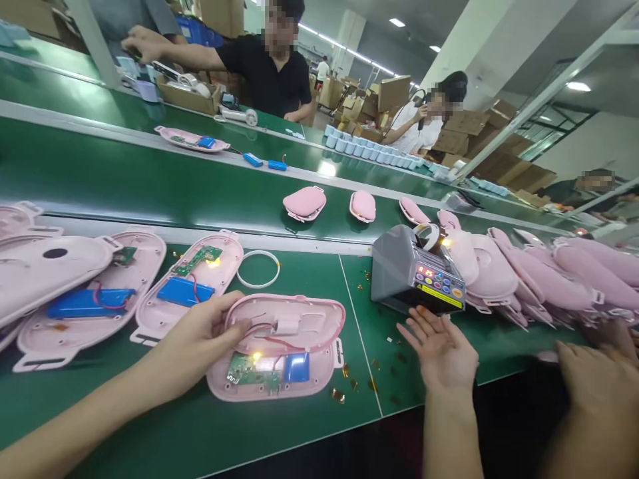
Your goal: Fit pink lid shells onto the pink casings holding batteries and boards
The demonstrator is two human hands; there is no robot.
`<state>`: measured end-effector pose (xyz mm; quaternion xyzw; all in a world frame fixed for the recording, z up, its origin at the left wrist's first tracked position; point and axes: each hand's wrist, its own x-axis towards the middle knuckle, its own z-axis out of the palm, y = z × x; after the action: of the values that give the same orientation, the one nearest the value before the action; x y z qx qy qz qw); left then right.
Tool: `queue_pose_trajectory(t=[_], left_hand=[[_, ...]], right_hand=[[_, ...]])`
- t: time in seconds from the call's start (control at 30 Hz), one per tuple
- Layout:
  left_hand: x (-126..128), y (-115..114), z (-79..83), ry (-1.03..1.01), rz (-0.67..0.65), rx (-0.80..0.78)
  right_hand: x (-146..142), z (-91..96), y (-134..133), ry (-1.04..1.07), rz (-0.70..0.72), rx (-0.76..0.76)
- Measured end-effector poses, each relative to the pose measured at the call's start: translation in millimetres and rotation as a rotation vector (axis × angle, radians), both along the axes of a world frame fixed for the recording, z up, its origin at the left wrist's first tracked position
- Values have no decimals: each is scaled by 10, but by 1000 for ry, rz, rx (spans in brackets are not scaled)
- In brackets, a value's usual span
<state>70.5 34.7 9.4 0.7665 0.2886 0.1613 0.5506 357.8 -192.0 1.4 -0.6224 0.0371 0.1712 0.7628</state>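
My left hand (217, 332) grips the left end of a pink plastic shell half (319, 319), its inner side facing me with thin wires showing. This half is tilted over a matching pink lower shell (219, 386), which lies on the green bench with a lit circuit board (254, 372) and a blue battery (297, 367) inside. Palm up, my right hand (446, 352) has its fingers apart, just below the front of a grey tape dispenser (399, 266). A small amber spot shows by its fingertips; whether it is tape I cannot tell.
Open pink shells with boards and batteries (187, 291) lie left, near a white ring (258, 253). Closed pink units (499, 266) are heaped right. Another person's blurred hand (599, 372) is at far right. Tape scraps (338, 395) dot the bench. Coworkers (274, 73) sit across.
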Motion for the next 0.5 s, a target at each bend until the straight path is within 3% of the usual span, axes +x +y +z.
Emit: queue_pose_trajectory(t=[0.1, 0.17, 0.3, 0.4, 0.5], left_hand=[[-17, 9, -25, 1, -65, -100], [-16, -13, 0, -7, -19, -111], [-3, -77, 83, -100, 20, -197], [6, -84, 87, -152, -8, -350], [3, -77, 54, -196, -3, -427]], right_hand=[[61, -54, -36, -38, -12, -10], [52, -88, -71, -60, -31, -21], [-225, -32, -92, -158, -83, -36], [-596, 213, 116, -567, 171, -66], [-942, 525, 572, -1139, 676, -160]])
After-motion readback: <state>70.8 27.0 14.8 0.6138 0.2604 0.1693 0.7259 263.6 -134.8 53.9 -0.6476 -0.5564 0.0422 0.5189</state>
